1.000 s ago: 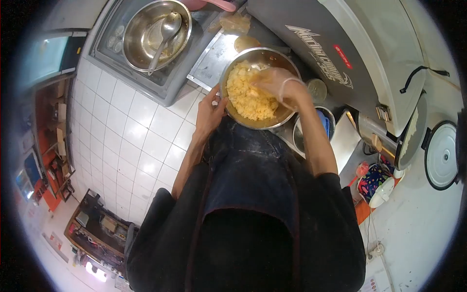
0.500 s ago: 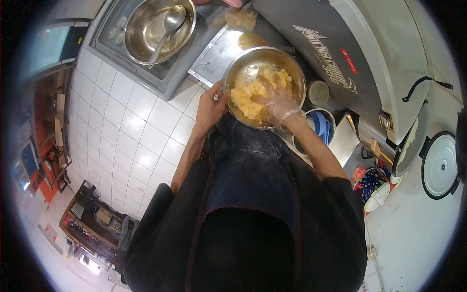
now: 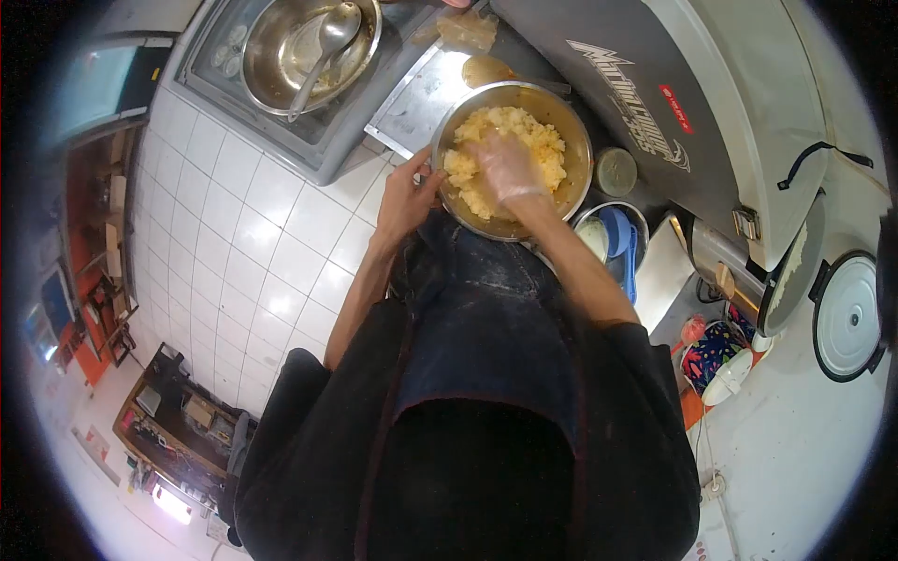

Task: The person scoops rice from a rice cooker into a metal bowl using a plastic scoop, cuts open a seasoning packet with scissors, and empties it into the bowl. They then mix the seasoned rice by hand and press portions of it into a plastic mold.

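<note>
A steel bowl (image 3: 582, 154) stands near my body, holding a crumbly yellow mass (image 3: 538, 140) like rice. My left hand (image 3: 410, 194) grips the bowl's left rim, thumb and fingers against its edge. Inside the bowl, my right hand (image 3: 505, 170) wears a clear plastic glove and presses into the yellow mass. Its fingertips are blurred and partly sunk in the food, so their pose is unclear.
A larger steel bowl (image 3: 257, 70) with a metal spoon (image 3: 339, 28) sits at upper left. A metal tray (image 3: 412, 98) lies beside my bowl. Right of it are a round jar (image 3: 615, 171) and a pot with blue utensils (image 3: 617, 234). A grey lid (image 3: 599, 56) rises behind.
My right hand has moved left within the bowl since half a second ago, and the yellow mass has been spread around it. My left hand stays on the rim.
</note>
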A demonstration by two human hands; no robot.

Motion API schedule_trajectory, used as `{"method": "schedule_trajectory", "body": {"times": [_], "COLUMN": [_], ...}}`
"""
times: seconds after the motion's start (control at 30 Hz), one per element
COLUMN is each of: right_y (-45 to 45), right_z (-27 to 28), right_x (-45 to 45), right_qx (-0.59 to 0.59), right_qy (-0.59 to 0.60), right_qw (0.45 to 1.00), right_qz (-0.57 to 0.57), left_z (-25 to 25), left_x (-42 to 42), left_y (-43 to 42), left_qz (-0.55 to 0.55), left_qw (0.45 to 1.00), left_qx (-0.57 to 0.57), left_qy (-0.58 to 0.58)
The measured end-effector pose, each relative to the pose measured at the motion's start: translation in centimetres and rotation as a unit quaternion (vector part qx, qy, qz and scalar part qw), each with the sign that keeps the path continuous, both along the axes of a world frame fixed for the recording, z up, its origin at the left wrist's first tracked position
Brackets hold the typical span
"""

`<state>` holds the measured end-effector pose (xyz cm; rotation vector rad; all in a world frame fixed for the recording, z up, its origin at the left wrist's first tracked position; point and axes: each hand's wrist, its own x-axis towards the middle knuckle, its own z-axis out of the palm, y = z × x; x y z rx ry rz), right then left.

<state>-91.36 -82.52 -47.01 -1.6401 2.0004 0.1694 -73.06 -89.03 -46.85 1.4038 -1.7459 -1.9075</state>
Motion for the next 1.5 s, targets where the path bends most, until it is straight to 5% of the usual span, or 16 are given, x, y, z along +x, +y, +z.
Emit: {"method": "schedule_trajectory", "body": {"times": [0.13, 0.2, 0.27, 0.3, 0.47, 0.53, 0.7, 0.77, 0.87, 1.03, 1.13, 1.23, 1.33, 1.4, 1.43, 1.5], "right_y": [-1.7, -2.1, -1.4, 1.3, 3.7, 1.6, -1.6, -2.3, 2.0, 6.2, 3.6, 0.1, 1.4, 2.8, 3.6, 7.1], "right_z": [0.4, 0.3, 4.5, 0.0, 4.4, 5.5, 0.5, 2.1, 2.8, 0.0, -2.7, 1.8, 6.0, 5.7, 4.7, -3.0], "right_x": [-3.8, -3.1, 1.2, 1.9, -3.3, -5.5, -3.2, -1.1, -1.8, -4.1, -5.7, -6.6, -3.2, -2.5, -2.2, -0.1], "right_qx": [0.008, 0.067, 0.087, -0.079, -0.017, 0.174, -0.052, 0.059, 0.001, 0.018, -0.012, 0.009, 0.062, 0.135, 0.208, 0.139], "right_qy": [-0.129, -0.142, -0.012, 0.060, 0.026, -0.143, -0.020, -0.023, -0.005, 0.002, -0.170, -0.208, -0.024, -0.029, -0.033, -0.034], "right_qw": [0.985, 0.986, 0.996, 0.994, 0.980, 0.974, 0.983, 0.997, 0.991, 0.998, 0.971, 0.963, 0.986, 0.972, 0.950, 0.951], "right_qz": [-0.113, -0.054, -0.011, 0.041, 0.198, 0.026, -0.177, 0.033, 0.133, 0.062, -0.166, -0.172, -0.156, -0.190, -0.229, -0.273], "left_z": [0.2, -0.3, -0.7, -0.9, -0.4, -0.7, -0.5, -0.4, -0.1, -0.9, -1.2, -1.0, -0.7, -0.6, -0.5, -1.0], "left_x": [-0.1, -0.2, 0.3, 0.3, 0.0, -0.1, -0.1, -0.3, -0.3, -0.2, 0.1, -0.1, -0.2, -0.5, -0.6, -0.6], "left_y": [0.2, -0.1, 0.2, 0.2, 0.1, 0.2, -0.1, -0.5, -0.8, 0.0, 0.1, 0.2, 0.7, 1.2, 1.6, 2.2], "left_qz": [0.021, 0.011, 0.003, 0.021, 0.011, 0.011, -0.005, -0.025, 0.013, 0.017, 0.030, 0.025, 0.034, 0.059, 0.080, 0.075], "left_qw": [1.000, 1.000, 1.000, 1.000, 1.000, 1.000, 1.000, 1.000, 1.000, 0.999, 0.999, 0.999, 0.998, 0.998, 0.997, 0.997], "left_qx": [0.009, -0.004, -0.010, 0.006, 0.007, -0.002, -0.010, -0.004, 0.007, -0.026, -0.014, -0.032, -0.044, -0.033, -0.020, -0.033], "left_qy": [0.011, 0.014, 0.009, 0.007, 0.007, 0.000, -0.009, -0.015, -0.010, -0.006, 0.028, 0.004, -0.011, -0.008, -0.005, -0.004]}}
